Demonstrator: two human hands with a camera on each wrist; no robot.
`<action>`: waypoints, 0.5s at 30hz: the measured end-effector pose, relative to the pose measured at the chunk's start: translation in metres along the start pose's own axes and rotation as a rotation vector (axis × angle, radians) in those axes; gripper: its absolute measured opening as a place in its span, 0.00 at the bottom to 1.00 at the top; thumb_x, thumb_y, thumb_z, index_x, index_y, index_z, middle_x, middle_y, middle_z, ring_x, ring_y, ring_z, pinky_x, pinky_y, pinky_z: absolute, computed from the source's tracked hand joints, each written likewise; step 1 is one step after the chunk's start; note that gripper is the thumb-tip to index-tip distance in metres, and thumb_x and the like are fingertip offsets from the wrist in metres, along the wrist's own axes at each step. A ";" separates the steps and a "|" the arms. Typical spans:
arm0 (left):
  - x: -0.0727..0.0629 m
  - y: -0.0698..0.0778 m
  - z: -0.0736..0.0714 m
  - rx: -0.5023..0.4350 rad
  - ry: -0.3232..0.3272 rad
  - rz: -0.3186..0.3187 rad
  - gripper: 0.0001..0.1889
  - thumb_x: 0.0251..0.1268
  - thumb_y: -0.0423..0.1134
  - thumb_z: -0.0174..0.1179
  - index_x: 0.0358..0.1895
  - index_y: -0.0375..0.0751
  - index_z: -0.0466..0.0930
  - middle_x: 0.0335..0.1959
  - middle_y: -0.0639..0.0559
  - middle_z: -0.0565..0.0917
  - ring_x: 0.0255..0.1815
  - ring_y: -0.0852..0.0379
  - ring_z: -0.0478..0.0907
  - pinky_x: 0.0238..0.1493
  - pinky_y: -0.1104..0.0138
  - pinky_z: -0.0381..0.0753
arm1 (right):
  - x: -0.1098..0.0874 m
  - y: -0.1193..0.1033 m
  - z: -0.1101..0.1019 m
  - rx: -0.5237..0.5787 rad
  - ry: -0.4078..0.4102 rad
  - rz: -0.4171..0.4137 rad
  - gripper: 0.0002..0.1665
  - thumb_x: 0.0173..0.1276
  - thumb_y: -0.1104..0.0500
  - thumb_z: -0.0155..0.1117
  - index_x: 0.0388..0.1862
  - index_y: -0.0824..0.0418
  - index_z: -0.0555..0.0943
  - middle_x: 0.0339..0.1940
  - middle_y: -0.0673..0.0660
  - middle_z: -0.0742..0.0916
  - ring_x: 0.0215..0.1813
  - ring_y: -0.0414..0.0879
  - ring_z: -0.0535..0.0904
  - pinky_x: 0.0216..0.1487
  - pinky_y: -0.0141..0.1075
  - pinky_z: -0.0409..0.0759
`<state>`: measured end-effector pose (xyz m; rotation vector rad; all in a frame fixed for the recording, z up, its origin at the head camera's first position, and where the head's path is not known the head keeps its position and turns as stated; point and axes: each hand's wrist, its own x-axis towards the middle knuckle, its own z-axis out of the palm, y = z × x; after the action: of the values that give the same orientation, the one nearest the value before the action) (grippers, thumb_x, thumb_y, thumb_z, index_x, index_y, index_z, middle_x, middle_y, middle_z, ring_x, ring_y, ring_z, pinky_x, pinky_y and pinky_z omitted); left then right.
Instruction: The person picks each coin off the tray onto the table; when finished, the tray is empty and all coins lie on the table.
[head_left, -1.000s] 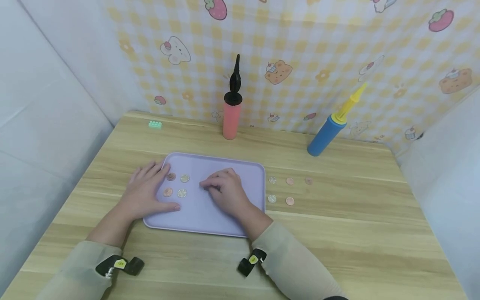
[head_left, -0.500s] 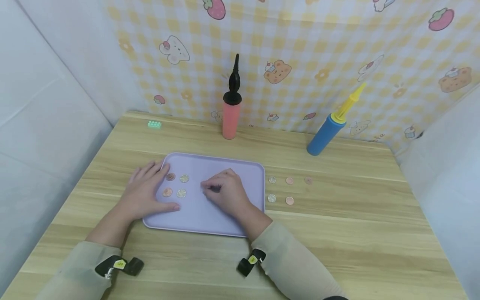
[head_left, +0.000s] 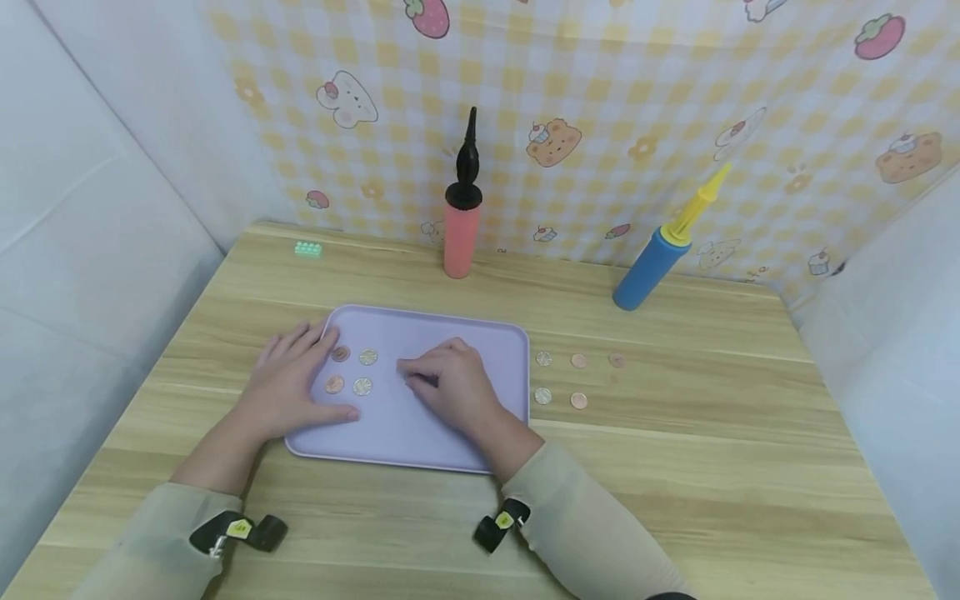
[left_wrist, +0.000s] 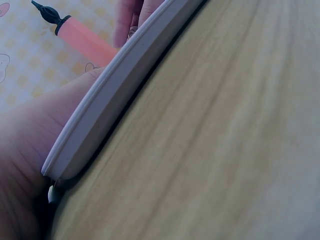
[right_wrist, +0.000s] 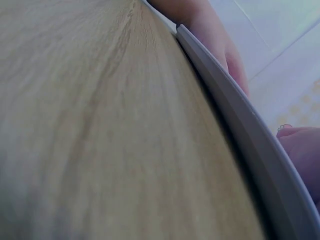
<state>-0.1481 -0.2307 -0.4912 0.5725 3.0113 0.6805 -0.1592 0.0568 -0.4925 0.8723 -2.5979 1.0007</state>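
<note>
My left hand rests with spread fingers on the left side of a lilac tray. Beside its fingers lie two copper coins, an upper one and a lower one. Two silvery coins, an upper one and a lower one, form a column just right of them. Over the middle of the tray, my right hand pinches a small coin between thumb and fingertips. From the head view the fingers mostly hide that coin; in the right wrist view its edge peeks out at the fingertip.
Right of the tray, two silvery coins and three copper coins lie on the wooden table. A pink hand pump stands behind the tray, a blue one farther right. A mint toy brick lies back left.
The right hand's thumb and fingertips shift slightly against each other over the same spot on the tray. The left hand and the coins lying down stay put.
</note>
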 end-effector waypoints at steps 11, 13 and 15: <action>0.000 0.003 -0.003 -0.007 -0.019 -0.015 0.70 0.46 0.74 0.77 0.84 0.30 0.57 0.84 0.30 0.57 0.84 0.25 0.45 0.79 0.29 0.35 | -0.001 0.003 0.000 0.054 -0.043 0.061 0.23 0.56 0.62 0.81 0.54 0.55 0.93 0.43 0.49 0.93 0.50 0.47 0.82 0.56 0.43 0.78; 0.000 0.003 -0.003 -0.007 -0.021 -0.016 0.70 0.46 0.74 0.77 0.84 0.31 0.57 0.85 0.30 0.56 0.85 0.25 0.45 0.79 0.29 0.35 | 0.000 0.003 -0.002 0.064 -0.068 0.084 0.27 0.54 0.64 0.80 0.56 0.56 0.92 0.45 0.49 0.93 0.51 0.47 0.81 0.56 0.42 0.78; 0.000 0.003 -0.003 -0.006 -0.019 -0.017 0.70 0.46 0.74 0.77 0.84 0.31 0.57 0.85 0.30 0.57 0.85 0.25 0.45 0.79 0.29 0.35 | 0.001 0.002 -0.004 0.090 -0.083 0.116 0.29 0.54 0.66 0.79 0.59 0.57 0.91 0.46 0.51 0.93 0.52 0.48 0.81 0.57 0.41 0.79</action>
<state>-0.1472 -0.2294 -0.4874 0.5495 2.9922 0.6791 -0.1609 0.0606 -0.4900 0.8073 -2.7189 1.1430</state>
